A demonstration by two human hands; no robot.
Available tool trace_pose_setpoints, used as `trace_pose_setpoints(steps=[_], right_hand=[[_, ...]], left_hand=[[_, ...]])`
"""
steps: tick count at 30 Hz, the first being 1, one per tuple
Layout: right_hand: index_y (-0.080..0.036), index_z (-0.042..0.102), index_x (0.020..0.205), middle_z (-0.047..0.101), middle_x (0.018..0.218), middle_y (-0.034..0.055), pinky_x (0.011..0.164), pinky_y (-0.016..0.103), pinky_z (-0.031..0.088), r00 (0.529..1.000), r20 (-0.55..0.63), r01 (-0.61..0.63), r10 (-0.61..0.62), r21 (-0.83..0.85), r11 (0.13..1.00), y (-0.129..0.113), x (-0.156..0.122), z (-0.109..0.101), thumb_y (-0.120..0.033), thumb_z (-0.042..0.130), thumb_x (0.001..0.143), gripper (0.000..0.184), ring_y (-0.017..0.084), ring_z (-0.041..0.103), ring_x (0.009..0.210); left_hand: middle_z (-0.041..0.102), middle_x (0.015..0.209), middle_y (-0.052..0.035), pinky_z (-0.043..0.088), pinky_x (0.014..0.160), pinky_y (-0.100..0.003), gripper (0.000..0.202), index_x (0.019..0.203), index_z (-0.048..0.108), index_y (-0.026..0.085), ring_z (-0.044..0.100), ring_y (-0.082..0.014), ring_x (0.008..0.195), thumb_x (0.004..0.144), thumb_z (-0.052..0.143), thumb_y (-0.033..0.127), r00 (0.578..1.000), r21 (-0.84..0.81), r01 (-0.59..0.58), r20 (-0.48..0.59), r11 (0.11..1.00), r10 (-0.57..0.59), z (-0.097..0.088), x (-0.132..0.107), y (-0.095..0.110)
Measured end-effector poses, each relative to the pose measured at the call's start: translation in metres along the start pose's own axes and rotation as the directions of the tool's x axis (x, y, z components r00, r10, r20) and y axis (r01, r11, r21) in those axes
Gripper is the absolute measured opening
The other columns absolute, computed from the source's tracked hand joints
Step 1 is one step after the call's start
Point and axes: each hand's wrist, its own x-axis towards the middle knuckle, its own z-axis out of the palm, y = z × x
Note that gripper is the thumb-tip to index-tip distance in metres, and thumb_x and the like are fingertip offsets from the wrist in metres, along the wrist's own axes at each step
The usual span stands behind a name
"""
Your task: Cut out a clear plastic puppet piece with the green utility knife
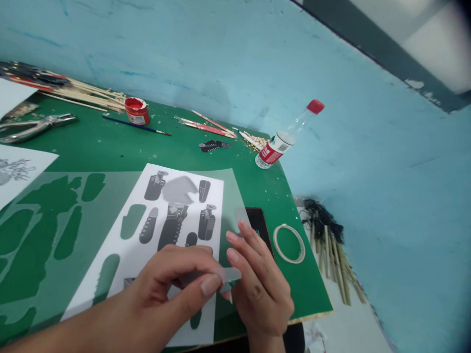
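My left hand (176, 289) pinches a small translucent cut-out piece (231, 274) between thumb and forefinger. My right hand (262, 279) is beside it with fingers stretched out, and the tip of the piece reaches its palm side. Whether the right thumb touches the piece is hidden. Below the hands lies white paper (138, 252) printed with dark, segmented figure parts. A translucent sheet (119, 189) with shapes cut out of it lies across the green table. A loose translucent piece (178, 190) rests over the printed paper.
Along the wall are thin sticks (91, 98), a red paint jar (137, 112), a paintbrush (136, 125) and pliers (39, 127). A bottle (275, 147) stands at the far right corner. A phone (260, 223) and a tape ring (289, 243) lie near the right edge.
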Motion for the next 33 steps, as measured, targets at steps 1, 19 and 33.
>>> trace_pose_setpoints(steps=[1, 19, 33], right_hand=[[-0.015, 0.082, 0.127, 0.089, 0.13, 0.0119, 0.125, 0.052, 0.064, 1.0, -0.003, 0.004, -0.004, -0.002, 1.0, 0.0001, -0.0002, 0.0002, -0.009, 0.059, 0.119, 0.026, 0.029, 0.071, 0.152], [-0.015, 0.082, 0.126, 0.089, 0.128, 0.012, 0.123, 0.054, 0.066, 1.0, 0.008, -0.004, 0.004, -0.001, 1.0, 0.0007, 0.0007, -0.0007, -0.011, 0.061, 0.119, 0.023, 0.03, 0.073, 0.149], [-0.017, 0.079, 0.138, 0.089, 0.13, 0.0131, 0.117, 0.059, 0.07, 1.0, 0.015, -0.003, 0.003, 0.007, 1.0, 0.0013, -0.0002, -0.0018, -0.01, 0.064, 0.116, 0.028, 0.034, 0.075, 0.147]], left_hand=[[0.076, 0.086, 0.0058, 0.053, 0.075, -0.021, 0.024, 0.099, 0.078, 0.028, 0.065, -0.0116, 0.075, 0.117, 0.062, 0.029, 1.0, 0.003, 0.004, -0.005, 1.0, -0.004, -0.0001, -0.0001, -0.0003], [0.072, 0.084, 0.0052, 0.053, 0.074, -0.022, 0.026, 0.103, 0.082, 0.029, 0.065, -0.0125, 0.074, 0.118, 0.06, 0.03, 1.0, -0.016, 0.001, 0.01, 1.0, -0.001, -0.0017, 0.0007, 0.0014], [0.073, 0.084, 0.0031, 0.055, 0.075, -0.023, 0.027, 0.106, 0.082, 0.027, 0.066, -0.0141, 0.075, 0.117, 0.058, 0.025, 0.998, 0.011, 0.003, 0.064, 1.0, -0.004, -0.0027, 0.0016, 0.0038]])
